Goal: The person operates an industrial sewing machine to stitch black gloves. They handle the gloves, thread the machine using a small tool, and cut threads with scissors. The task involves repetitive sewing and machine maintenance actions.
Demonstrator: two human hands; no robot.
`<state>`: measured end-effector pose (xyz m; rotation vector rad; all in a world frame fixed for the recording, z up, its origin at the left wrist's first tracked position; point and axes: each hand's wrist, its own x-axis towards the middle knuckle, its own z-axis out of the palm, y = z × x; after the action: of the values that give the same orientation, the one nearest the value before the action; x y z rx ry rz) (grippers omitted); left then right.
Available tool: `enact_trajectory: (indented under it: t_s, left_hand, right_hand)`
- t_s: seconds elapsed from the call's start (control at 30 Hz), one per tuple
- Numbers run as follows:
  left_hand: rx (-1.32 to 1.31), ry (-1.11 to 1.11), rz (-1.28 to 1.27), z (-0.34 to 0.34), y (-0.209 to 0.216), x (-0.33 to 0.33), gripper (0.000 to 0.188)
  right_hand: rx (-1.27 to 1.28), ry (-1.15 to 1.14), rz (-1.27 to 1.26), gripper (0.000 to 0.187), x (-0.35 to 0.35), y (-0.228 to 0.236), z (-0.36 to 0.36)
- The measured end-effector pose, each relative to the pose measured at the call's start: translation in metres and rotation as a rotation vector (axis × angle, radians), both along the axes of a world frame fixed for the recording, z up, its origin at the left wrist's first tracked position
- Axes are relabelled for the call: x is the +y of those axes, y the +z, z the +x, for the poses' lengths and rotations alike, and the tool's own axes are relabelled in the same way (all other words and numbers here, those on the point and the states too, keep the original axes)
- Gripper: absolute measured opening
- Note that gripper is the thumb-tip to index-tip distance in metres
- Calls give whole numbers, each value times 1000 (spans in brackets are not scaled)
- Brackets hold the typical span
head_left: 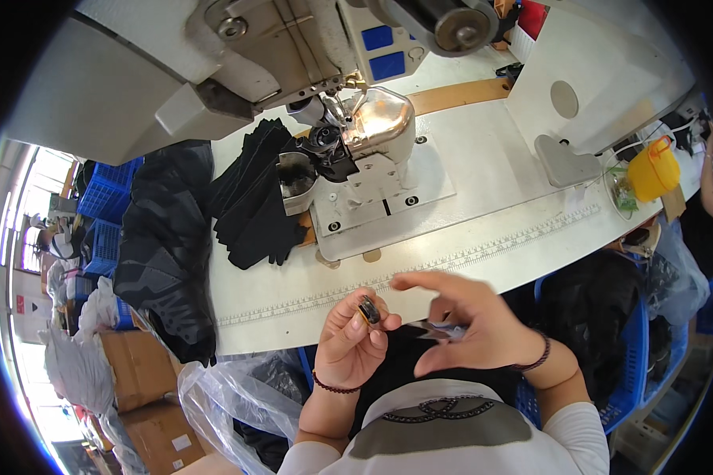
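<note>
Between the thumb and fingers of my left hand [354,339] is a small, dark, shiny piece [368,309] with a yellowish edge; its kind I cannot make out. My right hand [483,324] is beside it, thumb and index finger spread wide apart. Against its curled lower fingers lies a blurred grey metal tool [442,330] with a pointed end, seemingly held there. Both hands are in front of the table's near edge. Beyond them stands a sewing machine [388,127] with a raised metal bed and a lit needle area.
Black fabric pieces [255,202] lie stacked left of the machine bed, with a black padded garment [166,245] draped beside them. A ruler strip [420,269] runs along the white table [253,336]. At right are a yellow container [653,170] and a blue crate [634,360].
</note>
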<state>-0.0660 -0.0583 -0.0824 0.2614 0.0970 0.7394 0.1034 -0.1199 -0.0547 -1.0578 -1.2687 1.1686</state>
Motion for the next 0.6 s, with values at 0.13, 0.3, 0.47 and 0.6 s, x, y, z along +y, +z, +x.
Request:
enact_trajectory:
  t_s: [0.13, 0.3, 0.47, 0.6]
  left_hand:
    - [61, 79, 60, 1, 7, -2, 27]
    - [222, 219, 220, -3, 2, -2, 29]
    - [287, 195, 260, 0, 3, -5, 30]
    - [260, 80, 239, 1, 8, -4, 32]
  right_hand:
    - [91, 69, -130, 42, -1, -18, -19]
    - [-102, -101, 58, 13, -4, -8, -7]
    - [-218, -220, 189, 11, 2, 1, 0]
    - [-287, -336, 297, 9, 14, 1, 0]
